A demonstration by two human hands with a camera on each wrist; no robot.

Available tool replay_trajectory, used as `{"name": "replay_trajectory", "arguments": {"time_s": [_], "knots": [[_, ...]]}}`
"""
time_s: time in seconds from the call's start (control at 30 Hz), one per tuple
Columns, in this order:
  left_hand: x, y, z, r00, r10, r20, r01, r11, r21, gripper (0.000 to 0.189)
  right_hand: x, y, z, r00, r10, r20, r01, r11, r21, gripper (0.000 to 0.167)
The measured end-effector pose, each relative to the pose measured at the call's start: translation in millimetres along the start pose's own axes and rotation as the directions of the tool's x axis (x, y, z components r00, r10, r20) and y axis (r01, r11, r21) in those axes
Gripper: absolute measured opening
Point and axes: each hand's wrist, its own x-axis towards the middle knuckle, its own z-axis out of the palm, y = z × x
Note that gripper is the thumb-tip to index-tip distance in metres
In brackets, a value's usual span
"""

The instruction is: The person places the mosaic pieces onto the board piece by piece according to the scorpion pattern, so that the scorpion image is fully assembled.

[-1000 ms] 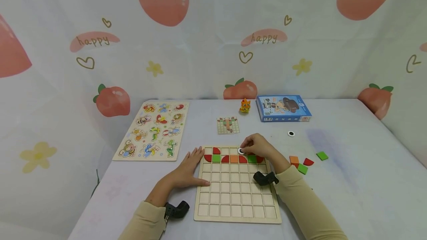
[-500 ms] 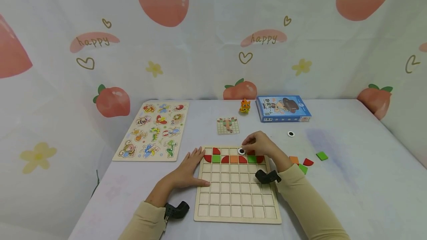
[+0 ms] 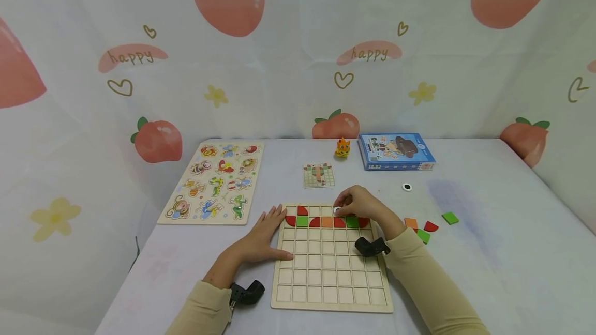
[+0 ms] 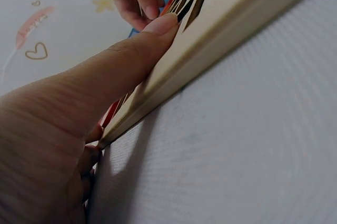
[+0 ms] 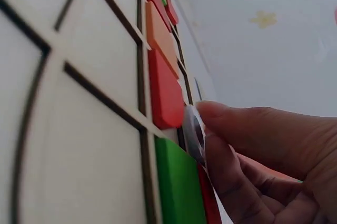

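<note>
A wooden grid board (image 3: 331,308) lies in front of me, with red, green and orange tiles in its two far rows. At the far row, my right hand (image 3: 365,207) pinches a white disc with a black centre (image 5: 194,133) between thumb and finger. The disc stands tilted beside a red curved tile (image 5: 166,92) and a green square (image 5: 181,184). My left hand (image 3: 258,239) rests along the board's left edge with its fingers spread. Its thumb (image 4: 152,32) lies on the rim, and the other fingers reach toward the far left corner.
Loose orange, green and red tiles (image 3: 431,226) lie right of the board. Another eye disc (image 3: 407,187) lies farther back. Beyond the board are a pattern card (image 3: 318,175), an orange toy figure (image 3: 342,148) and a blue box (image 3: 397,152). An insect puzzle board (image 3: 211,182) lies at left.
Half a second ago my right fingers were drawn slightly back, leaving the disc more exposed. Now they are on it again and cover most of it. My left hand has stayed in place.
</note>
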Motion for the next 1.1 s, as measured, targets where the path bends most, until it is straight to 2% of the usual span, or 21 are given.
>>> {"name": "replay_trajectory", "arguments": {"time_s": [0.27,0.43,0.67,0.97,1.1], "knots": [[1.4,-1.1,0.8,1.0,-0.003,0.0,0.003,1.0,0.019,0.11,-1.3,15.6,-34.8,0.992,0.045,-0.115,-0.04,0.998,0.049,0.026],[2.2,-0.6,0.6,1.0,-0.009,0.009,0.009,1.0,0.018,0.112,-7.3,32.4,-60.7,0.977,0.109,-0.184,-0.106,0.994,0.03,0.032],[1.7,-1.8,0.6,1.0,-0.008,0.008,0.008,1.0,0.017,0.111,-21.4,54.1,-88.6,0.955,0.158,-0.253,-0.15,0.987,0.05,0.039],[0.8,-1.8,1.6,1.0,-0.011,0.01,0.011,1.0,0.021,0.11,-35.2,82.5,-108.1,0.913,0.236,-0.334,-0.225,0.972,0.07,0.045],[0.3,-0.9,1.4,1.0,-0.011,0.004,0.011,1.0,0.02,0.11,-36.7,95.3,-112.1,0.897,0.29,-0.333,-0.264,0.957,0.121,0.044]]}}
